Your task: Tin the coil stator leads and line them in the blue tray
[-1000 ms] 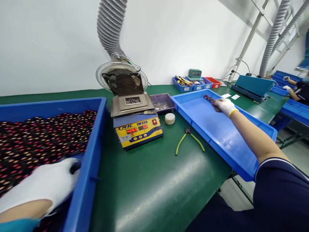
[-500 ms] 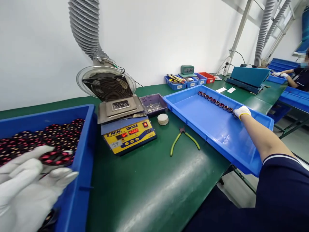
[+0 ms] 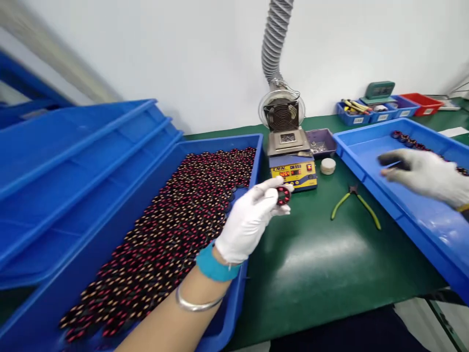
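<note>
My left hand (image 3: 251, 220), in a white glove, pinches a small ring-shaped coil (image 3: 283, 195) with a dark rim and red segments. It is held up above the right wall of a deep blue bin (image 3: 239, 288), which is spread with many similar coils (image 3: 164, 234). My right hand (image 3: 421, 173), gloved and smeared by motion, hovers over a shallow blue tray (image 3: 399, 212). Its dark-stained fingertips stand apart, with nothing visible between them. Along the tray's far side runs a row of coils (image 3: 406, 140), partly hidden behind that hand.
A yellow-fronted solder pot (image 3: 293, 171) stands under a fan and grey hose (image 3: 274, 44). Near it are a purple box (image 3: 322, 139), a round white tin (image 3: 328, 166) and green-handled cutters (image 3: 353, 195). Stacked blue trays (image 3: 91, 151) rise at left; small bins (image 3: 381, 115) line the back.
The view has swung left. My right hand has come away from the coil row, back toward the left. My left hand has moved from over the bin to its right wall, holding a coil.
</note>
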### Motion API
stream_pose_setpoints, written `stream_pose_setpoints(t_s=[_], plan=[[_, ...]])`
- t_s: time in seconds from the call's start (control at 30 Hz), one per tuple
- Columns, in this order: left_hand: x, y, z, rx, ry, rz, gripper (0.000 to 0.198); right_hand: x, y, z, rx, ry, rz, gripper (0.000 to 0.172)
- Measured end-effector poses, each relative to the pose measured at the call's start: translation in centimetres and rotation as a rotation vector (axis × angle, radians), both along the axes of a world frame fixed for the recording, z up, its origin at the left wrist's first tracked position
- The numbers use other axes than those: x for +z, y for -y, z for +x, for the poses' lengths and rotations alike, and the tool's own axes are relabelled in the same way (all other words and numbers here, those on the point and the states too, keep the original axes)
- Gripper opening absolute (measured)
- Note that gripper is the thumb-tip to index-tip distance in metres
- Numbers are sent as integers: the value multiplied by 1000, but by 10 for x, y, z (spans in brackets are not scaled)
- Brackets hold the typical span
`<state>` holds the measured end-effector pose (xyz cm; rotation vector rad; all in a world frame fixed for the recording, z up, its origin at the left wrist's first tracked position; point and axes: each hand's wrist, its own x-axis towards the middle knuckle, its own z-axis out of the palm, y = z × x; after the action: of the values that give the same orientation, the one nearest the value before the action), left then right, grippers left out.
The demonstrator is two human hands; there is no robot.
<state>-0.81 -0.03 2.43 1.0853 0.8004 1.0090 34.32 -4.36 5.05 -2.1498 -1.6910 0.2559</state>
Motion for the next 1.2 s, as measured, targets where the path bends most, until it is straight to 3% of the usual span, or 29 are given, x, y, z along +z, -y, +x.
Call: stream_pose_setpoints(t_s=[0.07,0.13,0.23,0.4,0.57,0.67,0.73,0.87,1.03,1.2], plan=[[-7,0,0,-24,-43,11,44,4,-5,-73,242,-112,-63,45],[-12,-1,-1,-16,-131,45,47,2,-9,-134,371,-188,-66,56],[-17,-5,-1,44,-284,148,47,-14,-21,-180,515,-377,-7,67],[-22,-10,2,62,-398,183,49,-46,-34,-177,499,-669,-47,64],[-23,-8,6,30,-262,15,45,-57,-37,-173,511,-665,-48,58],[-22,-8,6,0,-258,-67,41,-59,-37,-175,516,-689,-87,40],[-22,-9,5,16,-323,-33,39,-59,-37,-177,491,-661,-59,33],[-24,-11,4,49,-325,19,38,-53,-36,-179,466,-770,-14,38],[-28,-13,6,64,-125,-115,38,-45,-37,-184,395,-960,-169,45],[-28,-14,6,169,-192,-101,41,-46,-35,-181,382,-900,-186,44]])
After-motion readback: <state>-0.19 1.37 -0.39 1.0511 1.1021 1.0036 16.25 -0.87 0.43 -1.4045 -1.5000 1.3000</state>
